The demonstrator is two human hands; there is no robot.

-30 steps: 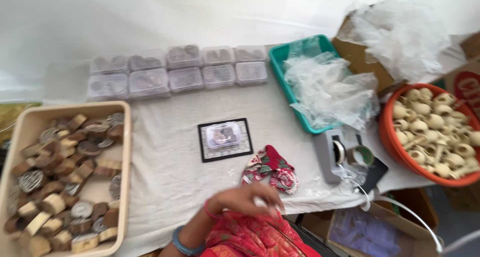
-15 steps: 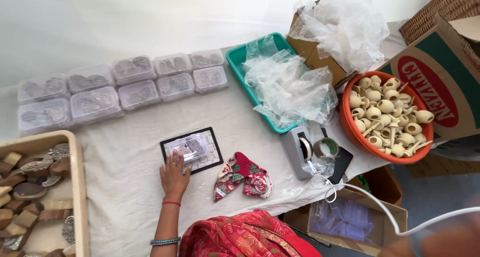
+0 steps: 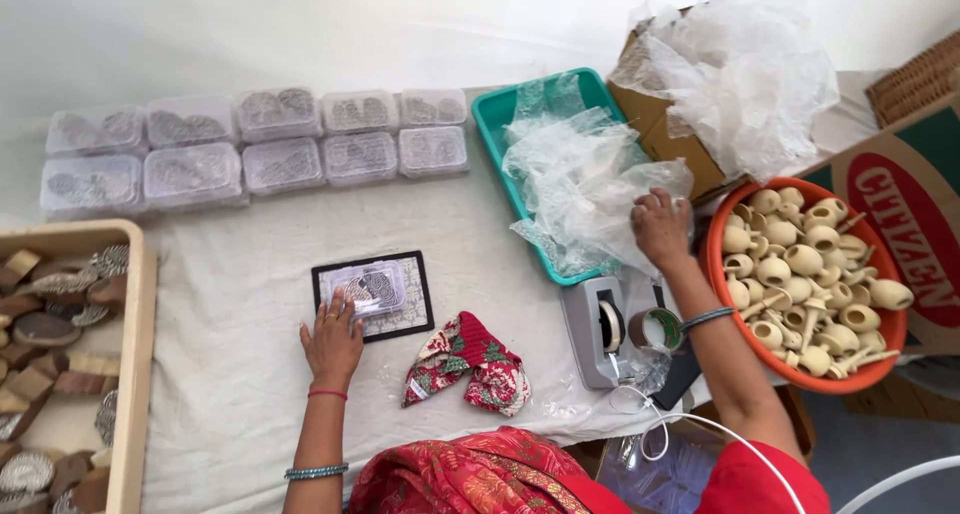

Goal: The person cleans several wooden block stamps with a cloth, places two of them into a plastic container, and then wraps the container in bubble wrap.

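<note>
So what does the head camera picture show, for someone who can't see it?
A person's left hand rests on a small clear box on a dark mat, while the right hand touches crinkly plastic bags in a teal tray. Nearby are a tape dispenser and an orange tub of wooden knobs.

The left hand (image 3: 333, 339) lies flat on the white cloth (image 3: 230, 294), its fingertips touching the lower left edge of a black-framed patterned tile (image 3: 403, 309) at 7 o'clock from centre. A small clear plastic box (image 3: 367, 288) rests on this tile. The right hand (image 3: 660, 226) is at 3 o'clock and grasps crumpled clear plastic sheets (image 3: 580, 189) that fill a teal tray (image 3: 497, 122). Just right of it sits an orange bowl (image 3: 880, 326) full of pale wooden pieces. A grey tape dispenser (image 3: 597, 331) stands below the tray. A folded red patterned cloth (image 3: 468, 364) lies near 6 o'clock. Rows of clear boxes (image 3: 255, 149) are at 10 o'clock.
</note>
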